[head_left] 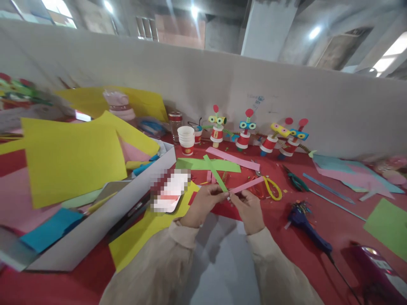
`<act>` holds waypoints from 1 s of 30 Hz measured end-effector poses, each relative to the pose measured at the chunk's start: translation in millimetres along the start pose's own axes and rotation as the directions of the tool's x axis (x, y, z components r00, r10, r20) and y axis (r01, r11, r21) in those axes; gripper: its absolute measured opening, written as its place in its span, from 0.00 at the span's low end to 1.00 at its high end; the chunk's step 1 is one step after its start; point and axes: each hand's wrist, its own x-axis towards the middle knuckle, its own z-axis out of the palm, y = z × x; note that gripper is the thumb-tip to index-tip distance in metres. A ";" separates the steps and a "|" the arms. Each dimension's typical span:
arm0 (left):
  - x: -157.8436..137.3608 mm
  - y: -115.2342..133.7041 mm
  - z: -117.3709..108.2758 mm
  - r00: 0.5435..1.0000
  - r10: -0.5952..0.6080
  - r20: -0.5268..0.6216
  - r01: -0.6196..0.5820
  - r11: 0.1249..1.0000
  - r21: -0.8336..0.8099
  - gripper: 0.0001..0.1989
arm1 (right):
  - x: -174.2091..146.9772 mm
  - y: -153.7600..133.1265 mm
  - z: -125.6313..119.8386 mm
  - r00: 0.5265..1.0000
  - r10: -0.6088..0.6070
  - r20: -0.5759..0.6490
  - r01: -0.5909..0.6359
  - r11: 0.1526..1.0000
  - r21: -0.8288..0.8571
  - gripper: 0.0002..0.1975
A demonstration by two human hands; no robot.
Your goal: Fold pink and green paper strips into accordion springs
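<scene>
My left hand (203, 204) pinches the near end of a green paper strip (215, 173), which slants up and away to the left. My right hand (249, 210) pinches a pink paper strip (247, 184) that points out to the right. The two strip ends meet between my fingertips, at about a right angle; whether they are glued there I cannot tell. Beyond my hands lie a wider green strip (190, 164) and a loose pink strip (233, 159). Yellow-handled scissors (273, 188) rest just right of my right hand.
A white box (104, 224) of coloured paper stands at left, near a phone (173, 192). Paper-cup figures (216, 133) and stacked cups (186, 140) line the back wall. Right of me lie pliers (295, 180), a blue glue gun (310, 231) with a cord, and green paper (389, 226).
</scene>
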 end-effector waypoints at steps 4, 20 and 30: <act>3.9 -4.8 -1.5 0.999 0.040 -0.001 -0.040 0.999 0.029 0.07 | -0.4 1.6 0.4 1.000 -0.005 -0.002 0.005 0.999 -0.039 0.11; 4.9 -8.1 2.2 0.995 0.083 -0.057 -0.087 0.993 -0.077 0.04 | -6.5 -2.2 6.1 0.996 -0.092 -0.009 0.092 0.994 0.062 0.13; -5.3 -0.7 16.0 0.977 -0.015 -0.212 -0.030 0.977 -0.210 0.02 | -3.8 4.8 5.8 0.994 -0.080 0.079 0.084 0.995 -0.044 0.14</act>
